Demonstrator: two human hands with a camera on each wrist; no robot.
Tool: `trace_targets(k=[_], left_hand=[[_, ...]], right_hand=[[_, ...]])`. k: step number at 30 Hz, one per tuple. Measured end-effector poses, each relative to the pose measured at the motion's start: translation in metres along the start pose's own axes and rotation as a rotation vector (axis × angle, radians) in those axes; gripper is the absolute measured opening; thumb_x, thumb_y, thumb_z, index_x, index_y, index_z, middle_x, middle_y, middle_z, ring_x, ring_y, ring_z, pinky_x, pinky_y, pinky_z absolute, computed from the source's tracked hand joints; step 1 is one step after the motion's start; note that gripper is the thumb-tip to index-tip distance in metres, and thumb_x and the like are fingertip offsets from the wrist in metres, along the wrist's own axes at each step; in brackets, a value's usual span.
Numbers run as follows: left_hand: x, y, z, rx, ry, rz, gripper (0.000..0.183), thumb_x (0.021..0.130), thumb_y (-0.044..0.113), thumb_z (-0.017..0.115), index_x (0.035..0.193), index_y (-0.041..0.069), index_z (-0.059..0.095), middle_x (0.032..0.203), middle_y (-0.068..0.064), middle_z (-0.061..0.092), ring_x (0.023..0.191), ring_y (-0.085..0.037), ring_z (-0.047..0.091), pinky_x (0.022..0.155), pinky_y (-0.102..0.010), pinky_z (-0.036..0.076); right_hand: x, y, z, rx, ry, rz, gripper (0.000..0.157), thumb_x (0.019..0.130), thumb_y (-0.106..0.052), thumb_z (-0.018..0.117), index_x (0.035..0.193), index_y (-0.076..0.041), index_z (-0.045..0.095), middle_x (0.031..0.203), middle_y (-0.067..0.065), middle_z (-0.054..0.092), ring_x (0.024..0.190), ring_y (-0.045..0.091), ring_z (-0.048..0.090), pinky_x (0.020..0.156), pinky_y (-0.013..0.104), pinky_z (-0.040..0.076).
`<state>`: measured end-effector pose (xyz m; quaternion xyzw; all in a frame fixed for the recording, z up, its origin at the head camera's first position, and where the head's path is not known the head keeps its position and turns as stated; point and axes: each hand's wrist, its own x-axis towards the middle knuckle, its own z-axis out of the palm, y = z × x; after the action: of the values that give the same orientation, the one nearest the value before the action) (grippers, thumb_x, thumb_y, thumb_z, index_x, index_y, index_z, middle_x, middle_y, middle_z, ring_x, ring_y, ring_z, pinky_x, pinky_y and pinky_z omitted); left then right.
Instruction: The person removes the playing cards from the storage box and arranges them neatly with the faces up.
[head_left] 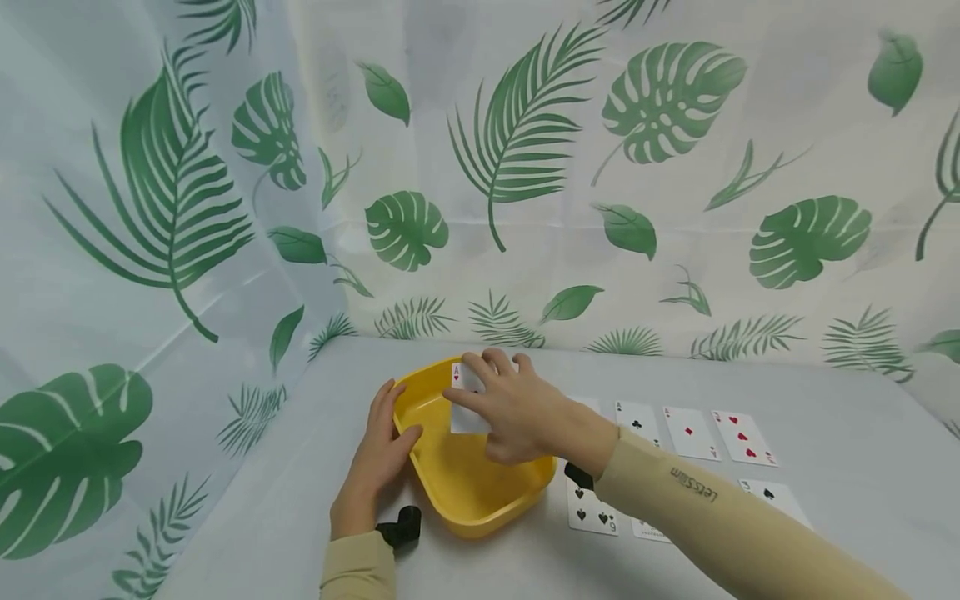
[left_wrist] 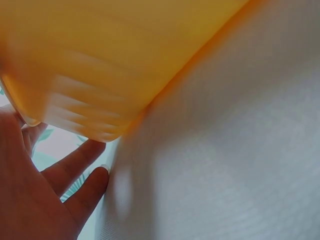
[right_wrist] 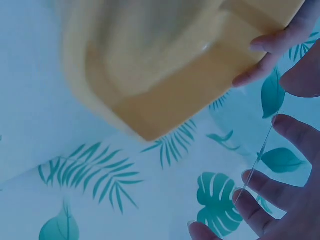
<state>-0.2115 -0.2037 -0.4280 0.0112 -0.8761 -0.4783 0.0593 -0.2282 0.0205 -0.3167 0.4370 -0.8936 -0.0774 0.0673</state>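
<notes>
My left hand grips the yellow plastic bin at its left side, thumb over the rim. In the left wrist view, its fingers lie against the outside of the bin's wall. Above the bin, my right hand holds a playing card between thumb and fingers; the corner shows a red heart under an A. The right wrist view catches that card edge-on as a thin line along the fingertips. Part of the bin's right rim is hidden behind my right hand and wrist.
Right of the bin, face-up cards lie in rows: an ace of clubs, an ace of diamonds, a three of hearts, a six of spades and a spade card. My right forearm covers some. A leaf-print curtain stands behind.
</notes>
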Motion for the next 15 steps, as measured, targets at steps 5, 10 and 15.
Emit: trace_targets(k=[5,10,15], left_hand=[[-0.001,0.000,0.000,-0.008,0.001,0.002,0.068,0.094,0.017,0.057,0.157,0.012,0.032,0.168,-0.008,0.010,0.150,-0.035,0.020,0.117,-0.059,0.020],[-0.001,-0.001,0.000,-0.005,-0.009,0.011,0.068,0.095,0.017,0.057,0.157,0.012,0.031,0.168,-0.007,0.009,0.151,-0.033,0.018,0.117,-0.058,0.019],[-0.001,-0.001,-0.001,-0.007,-0.016,0.027,0.068,0.095,0.017,0.056,0.157,0.012,0.030,0.168,-0.008,0.009,0.151,-0.034,0.017,0.117,-0.059,0.019]], right_hand=[[-0.020,0.005,-0.006,-0.004,0.071,-0.013,0.069,0.080,-0.028,0.066,0.148,-0.029,0.051,0.154,0.015,0.032,0.135,0.039,0.031,0.100,0.063,0.038],[-0.042,0.009,-0.012,0.025,0.133,-0.007,0.071,0.078,-0.025,0.064,0.148,-0.028,0.051,0.155,0.017,0.032,0.135,0.041,0.032,0.100,0.064,0.038],[-0.062,0.010,-0.015,0.044,0.188,-0.028,0.073,0.077,-0.027,0.066,0.148,-0.027,0.051,0.154,0.018,0.033,0.133,0.041,0.034,0.098,0.063,0.039]])
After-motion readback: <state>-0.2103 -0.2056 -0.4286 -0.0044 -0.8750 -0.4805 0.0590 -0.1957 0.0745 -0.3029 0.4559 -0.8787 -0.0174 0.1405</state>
